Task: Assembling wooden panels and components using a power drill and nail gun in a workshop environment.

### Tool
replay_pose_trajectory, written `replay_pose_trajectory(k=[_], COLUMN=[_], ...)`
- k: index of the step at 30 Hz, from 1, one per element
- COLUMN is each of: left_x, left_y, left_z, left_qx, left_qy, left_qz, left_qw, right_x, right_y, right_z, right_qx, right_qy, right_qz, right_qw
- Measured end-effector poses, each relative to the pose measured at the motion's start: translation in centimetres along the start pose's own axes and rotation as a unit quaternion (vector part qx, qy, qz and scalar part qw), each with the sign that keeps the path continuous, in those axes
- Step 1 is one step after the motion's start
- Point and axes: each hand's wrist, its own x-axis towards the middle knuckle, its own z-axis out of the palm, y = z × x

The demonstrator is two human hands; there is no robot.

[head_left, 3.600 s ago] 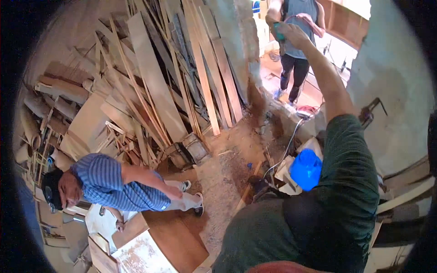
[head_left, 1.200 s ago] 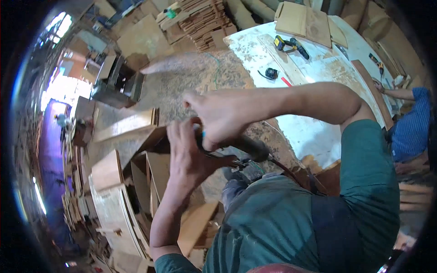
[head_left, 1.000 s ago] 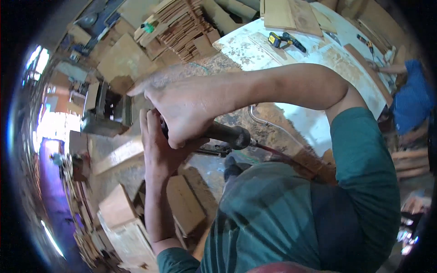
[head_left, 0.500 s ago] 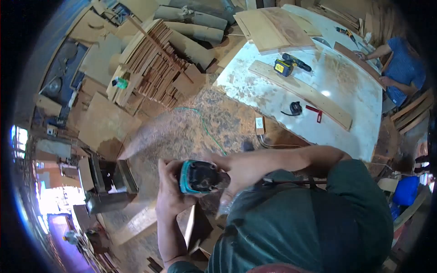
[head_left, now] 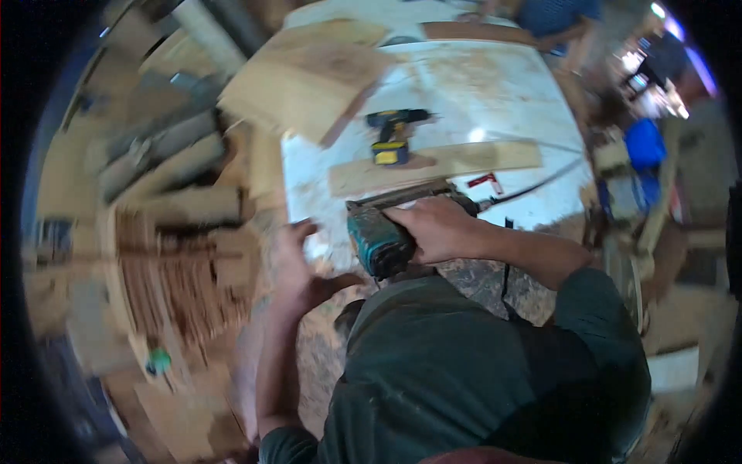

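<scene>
My right hand (head_left: 439, 226) is wrapped round the grip of a teal and black nail gun (head_left: 379, 241), held in front of my body at the table's near edge. A dark air hose (head_left: 537, 185) leads from the tool's grip end off to the right. Left of the nail gun, my left hand (head_left: 301, 267) is off the tool, thumb and fingers spread, holding nothing. Just beyond the tool, a pale wooden plank (head_left: 456, 162) lies on the white table (head_left: 525, 93). A yellow and black cordless drill (head_left: 393, 133) rests by the plank, and a small red square (head_left: 487, 183) lies on its near side.
Wooden panels (head_left: 317, 73) are stacked on the table's far left. A co-worker in a blue shirt (head_left: 556, 19) reaches to a brown board (head_left: 479, 32) at the far edge. Stacked wood strips (head_left: 170, 286) stand at left; blue bundles (head_left: 645, 147) lie at right.
My view and body have turned right toward the table, bringing the nail gun to its near edge. My left hand has come off the nail gun and opened; my right hand still holds it.
</scene>
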Motion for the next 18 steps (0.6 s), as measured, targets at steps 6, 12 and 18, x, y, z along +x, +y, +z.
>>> replay_pose_trajectory(k=[6,12,18], left_x=[10.6,23.8,37.3], left_y=[-19.3,-39.1,-51.9], left_z=[-5.3,-6.6,1.9], left_qx=[-0.321,-0.418,-0.337], left_qy=[0.125,0.145,0.048], left_qz=[-0.091,-0.347,-0.331], left_qw=[0.934,0.827,0.88], right_x=[2.7,7.6,14.5], right_y=[5.6,5.6,2.1], right_z=[-0.5,-8.3,-8.2], right_qx=[-0.098,-0.22,-0.12], right_qy=[0.183,0.236,0.191], right_qz=[0.045,0.011,0.044], right_qw=[0.977,0.946,0.973])
